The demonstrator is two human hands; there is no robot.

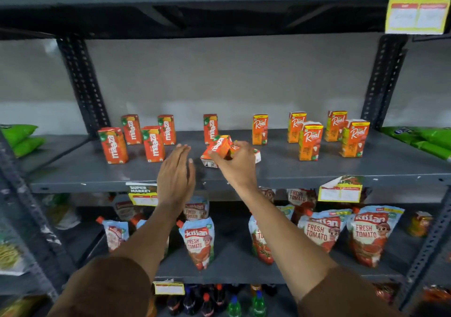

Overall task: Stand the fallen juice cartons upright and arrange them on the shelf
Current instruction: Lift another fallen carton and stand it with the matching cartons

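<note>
On the grey shelf, several orange Maaza cartons stand upright at the left and several orange Real cartons at the right. In the middle, my right hand grips a tilted Maaza carton lifted off the shelf. Under it lies another fallen carton, and a Real carton lies partly hidden behind my hand. My left hand hovers flat and open just left of the pile, holding nothing.
Green packets lie on the shelf sections to the far left and far right. Tomato ketchup pouches fill the shelf below, bottles the lowest. Price tags hang from the shelf edges. Slotted uprights frame the bay.
</note>
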